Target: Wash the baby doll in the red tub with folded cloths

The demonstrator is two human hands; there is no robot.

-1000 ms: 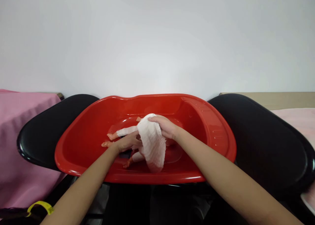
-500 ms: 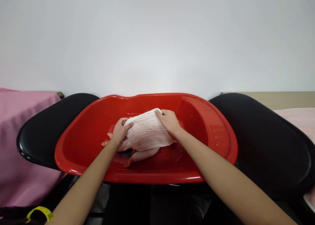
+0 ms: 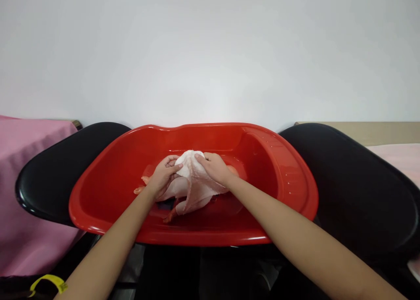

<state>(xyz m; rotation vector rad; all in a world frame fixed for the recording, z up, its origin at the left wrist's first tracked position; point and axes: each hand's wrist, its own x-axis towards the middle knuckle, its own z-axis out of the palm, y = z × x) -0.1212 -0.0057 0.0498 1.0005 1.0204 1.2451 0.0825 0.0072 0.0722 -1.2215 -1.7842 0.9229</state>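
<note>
Over the middle of a red baby bathtub (image 3: 108, 199), a thin white gauze cloth (image 3: 200, 184) hangs gathered between my two hands. My left hand (image 3: 163, 174) pinches its left top edge, thumb on the near side. With thumb and fingers my right hand (image 3: 215, 166) grips the upper right part. Beneath the cloth lies a baby doll (image 3: 177, 188) in pale clothing, its feet (image 3: 140, 189) pointing left and one reddish hand (image 3: 170, 215) showing near the front. The right hand and wrist partly cover a rounded skin-toned part at the right, apparently the head.
Black side surfaces (image 3: 62, 173) flank the tub at left, with another black panel (image 3: 354, 186) at right. Pink fabric (image 3: 29, 168) drapes at far left, pale pink cloth (image 3: 400, 157) at far right. A white wall (image 3: 210, 50) rises behind. A yellow band (image 3: 49, 282) shows at bottom left.
The cloth was stretched flat between my hands; now it is bunched at the top and lower over the doll. My right hand has moved left and down, closer to my left.
</note>
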